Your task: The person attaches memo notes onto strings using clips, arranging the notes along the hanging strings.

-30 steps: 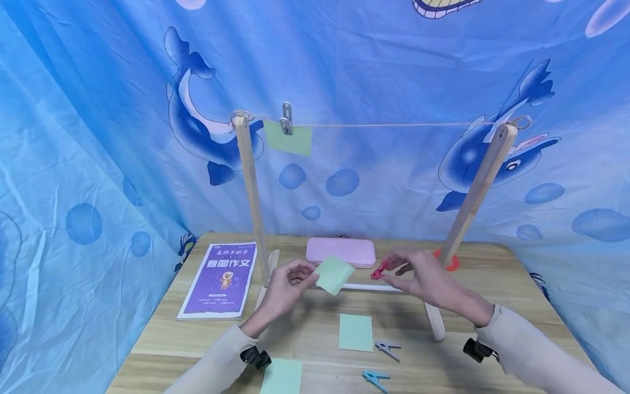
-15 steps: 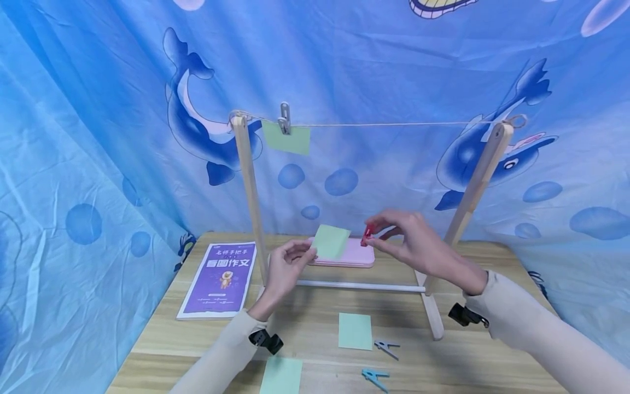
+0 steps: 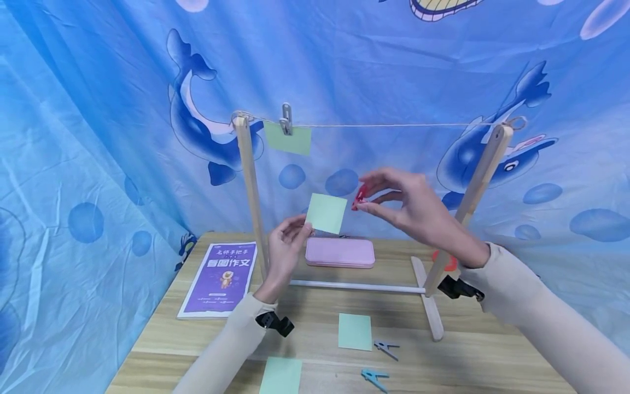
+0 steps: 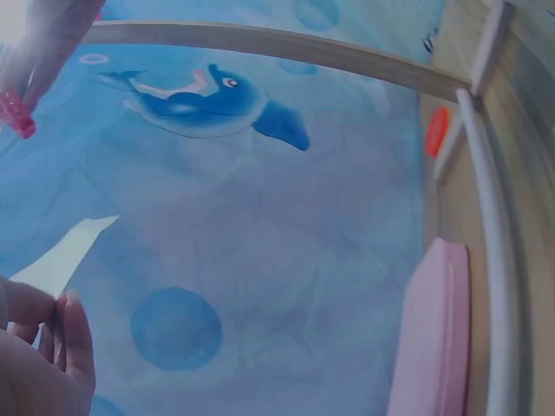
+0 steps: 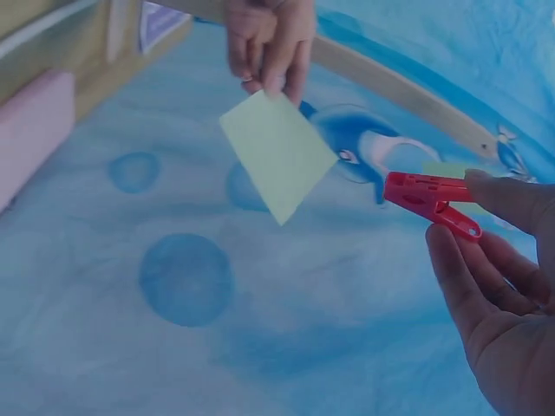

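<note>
**Green note (image 3: 327, 213) in one hand, red clip (image 3: 359, 198) in the other**

From the head view, the left hand (image 3: 287, 238), near the middle of the frame, pinches the green note by its lower left corner; most of the sheet stands free to the upper right of the fingertips. The right hand (image 3: 408, 205), right of centre, pinches the red clip, near the note but apart from it, both below the string (image 3: 374, 126).

In the left wrist view, the note sits lower left, nearly edge-on and slightly curved. I'd judge it light, floppy and easily creased, best held by an edge or corner.

In the right wrist view, the clip is right of centre, thumb above and fingertip below its splayed handles, its nose pointing left. It looks like light, springy, perhaps slick plastic; the handle ends seem the place to squeeze.
</note>
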{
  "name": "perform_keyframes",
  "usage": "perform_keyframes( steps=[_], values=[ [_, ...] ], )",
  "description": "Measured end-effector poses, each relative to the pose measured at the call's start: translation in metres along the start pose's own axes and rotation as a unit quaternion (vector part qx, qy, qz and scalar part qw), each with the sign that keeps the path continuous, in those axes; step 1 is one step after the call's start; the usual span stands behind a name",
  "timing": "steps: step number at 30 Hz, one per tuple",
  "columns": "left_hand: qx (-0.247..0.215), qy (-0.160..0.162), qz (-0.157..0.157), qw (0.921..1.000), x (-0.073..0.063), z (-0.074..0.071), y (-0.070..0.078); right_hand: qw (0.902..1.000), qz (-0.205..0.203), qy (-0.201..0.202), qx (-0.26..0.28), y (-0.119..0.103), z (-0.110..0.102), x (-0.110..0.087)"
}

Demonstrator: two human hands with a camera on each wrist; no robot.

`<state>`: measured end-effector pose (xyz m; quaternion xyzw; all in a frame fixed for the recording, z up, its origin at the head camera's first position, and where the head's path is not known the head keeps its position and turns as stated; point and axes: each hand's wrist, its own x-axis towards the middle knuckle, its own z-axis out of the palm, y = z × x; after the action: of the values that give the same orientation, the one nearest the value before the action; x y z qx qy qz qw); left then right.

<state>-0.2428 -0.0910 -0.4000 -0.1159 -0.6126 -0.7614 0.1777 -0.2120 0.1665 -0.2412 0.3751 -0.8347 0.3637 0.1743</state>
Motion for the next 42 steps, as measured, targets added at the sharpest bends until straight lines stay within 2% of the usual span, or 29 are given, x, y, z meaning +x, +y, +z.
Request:
perform_keyframes(
  steps=[4, 9, 13, 16, 21, 28, 38, 42],
  values=[
    [-0.021, 0.015, 0.013, 0.9996, 0.006, 0.006, 0.005, 0.9997, -0.015, 0.017, -0.002, -0.01, -0.006, 0.01],
    [-0.076, 0.033, 0.023, 0.9963, 0.017, 0.016, 0.016, 0.9987, -0.035, 0.032, -0.015, -0.022, -0.015, 0.025],
    [-0.126, 0.042, 0.014, 0.991, 0.027, 0.024, 0.024, 0.9973, -0.044, 0.045, -0.037, -0.029, -0.024, 0.039],
    [-0.146, 0.05, 0.004, 0.988, 0.034, 0.029, 0.029, 0.9965, -0.042, 0.053, -0.049, -0.033, -0.03, 0.048],
    [-0.179, 0.061, -0.004, 0.982, 0.042, 0.035, 0.036, 0.9966, -0.028, 0.067, -0.037, -0.036, -0.037, 0.064],
    [-0.217, 0.051, -0.014, 0.9748, 0.047, 0.043, 0.044, 0.9955, -0.027, 0.089, -0.02, -0.043, -0.046, 0.076],
    [-0.257, 0.017, -0.015, 0.9662, 0.049, 0.053, 0.056, 0.9931, -0.028, 0.1, -0.054, -0.054, -0.052, 0.097],
    [-0.279, 0.012, -0.034, 0.9595, 0.049, 0.055, 0.058, 0.9936, -0.026, 0.094, -0.058, -0.055, -0.052, 0.105]
  ],
)
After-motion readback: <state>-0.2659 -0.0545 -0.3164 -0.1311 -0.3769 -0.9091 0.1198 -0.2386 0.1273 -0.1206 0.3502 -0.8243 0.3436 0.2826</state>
